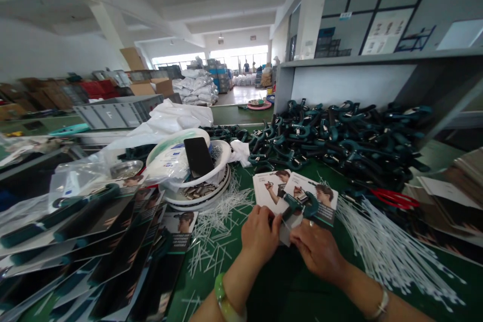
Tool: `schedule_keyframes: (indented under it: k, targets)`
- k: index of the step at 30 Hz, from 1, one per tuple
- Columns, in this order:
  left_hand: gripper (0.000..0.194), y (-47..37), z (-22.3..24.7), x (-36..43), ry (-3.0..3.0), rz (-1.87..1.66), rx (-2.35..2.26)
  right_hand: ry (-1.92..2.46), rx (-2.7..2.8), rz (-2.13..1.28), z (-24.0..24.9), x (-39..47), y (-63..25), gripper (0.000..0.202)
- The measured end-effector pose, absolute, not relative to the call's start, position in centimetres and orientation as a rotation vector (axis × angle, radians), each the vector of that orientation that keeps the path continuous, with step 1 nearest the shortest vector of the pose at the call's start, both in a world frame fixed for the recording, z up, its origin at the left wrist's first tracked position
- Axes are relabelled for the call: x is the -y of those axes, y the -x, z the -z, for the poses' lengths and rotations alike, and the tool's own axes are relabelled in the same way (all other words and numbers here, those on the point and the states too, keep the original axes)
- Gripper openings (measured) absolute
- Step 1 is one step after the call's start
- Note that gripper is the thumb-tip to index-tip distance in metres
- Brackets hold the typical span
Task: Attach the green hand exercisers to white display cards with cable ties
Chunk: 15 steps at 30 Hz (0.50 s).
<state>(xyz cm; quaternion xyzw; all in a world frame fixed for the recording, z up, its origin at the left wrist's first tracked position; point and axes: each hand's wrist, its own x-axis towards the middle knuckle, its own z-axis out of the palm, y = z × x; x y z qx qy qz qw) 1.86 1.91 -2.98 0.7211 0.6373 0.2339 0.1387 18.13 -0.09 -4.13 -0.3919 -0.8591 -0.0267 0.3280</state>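
Printed cards (323,201) lie on the green table in front of me, with a dark green tool (310,205) with a metal part resting over them. My left hand (260,231) is closed at the left edge of the cards, its fingers bent around the tool's dark end and a card. My right hand (319,249) has its fingers pressed together at the tool's lower right side; what is between them is too small to make out. A green bangle is on my left wrist and a pale bracelet on the right.
Carded tools (98,226) are piled at left. White bowls (204,196) hold metal parts and a phone (198,157). Loose tools (339,136) heap behind. White zip ties (396,251) and red-handled cutters (396,198) lie at right. Short white clippings (219,221) are scattered near the bowls.
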Motion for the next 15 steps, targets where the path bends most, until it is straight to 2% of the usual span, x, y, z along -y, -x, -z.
schedule_keyframes:
  k: [8, 15]
  targets:
    - [0.029, -2.2, 3.0, -2.7, -2.007, -0.691, -1.763, 1.028, 2.163, -0.12, 3.8, -0.7, -18.3, 0.02]
    - [0.032, -1.6, 3.2, -3.3, -2.018, -0.685, -1.834, 1.037, 2.1, -0.145, 3.6, -1.2, -18.2, 0.021]
